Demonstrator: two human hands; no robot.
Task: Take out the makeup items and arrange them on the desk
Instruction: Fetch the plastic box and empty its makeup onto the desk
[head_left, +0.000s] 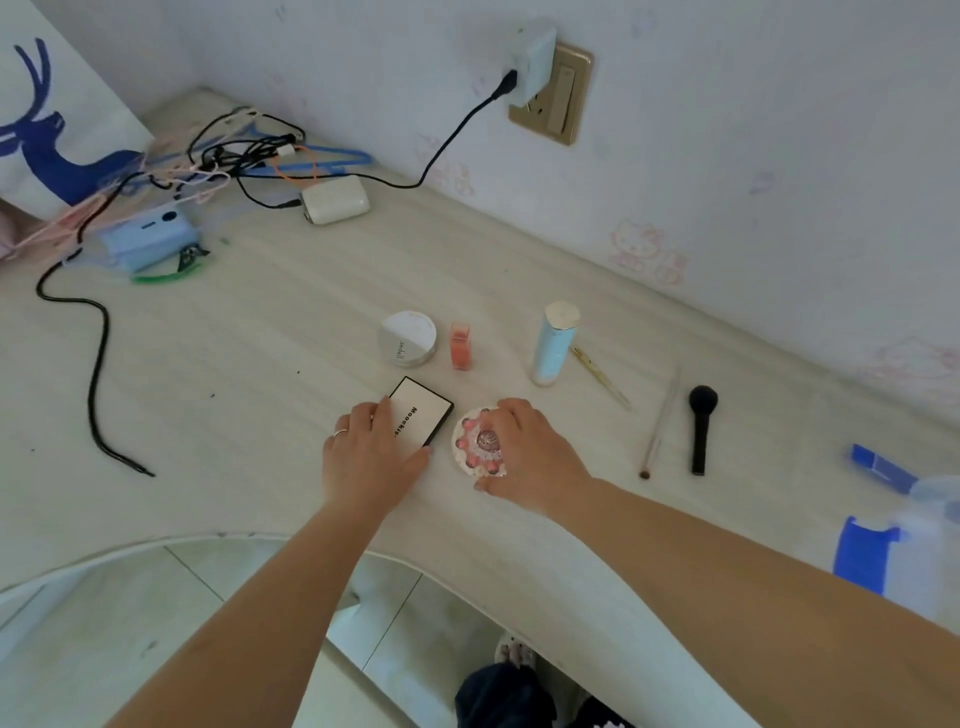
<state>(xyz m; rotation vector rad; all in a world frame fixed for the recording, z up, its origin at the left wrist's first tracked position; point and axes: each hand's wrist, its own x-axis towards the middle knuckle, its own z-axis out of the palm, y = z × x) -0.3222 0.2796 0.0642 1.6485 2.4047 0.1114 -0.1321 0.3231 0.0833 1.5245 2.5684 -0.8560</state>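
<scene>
White desk (260, 364) holds three compacts, two bottles, three brushes.

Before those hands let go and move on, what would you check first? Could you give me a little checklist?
1. Left hand resting on the black-edged rectangular palette: ok.
2. Right hand on the round decorated compact: ok.
3. Palette and compact apart: ok.
4. Blue tube upright: ok.
5. Orange bottle upright: ok.
6. More items left to take out: cannot tell.
</scene>
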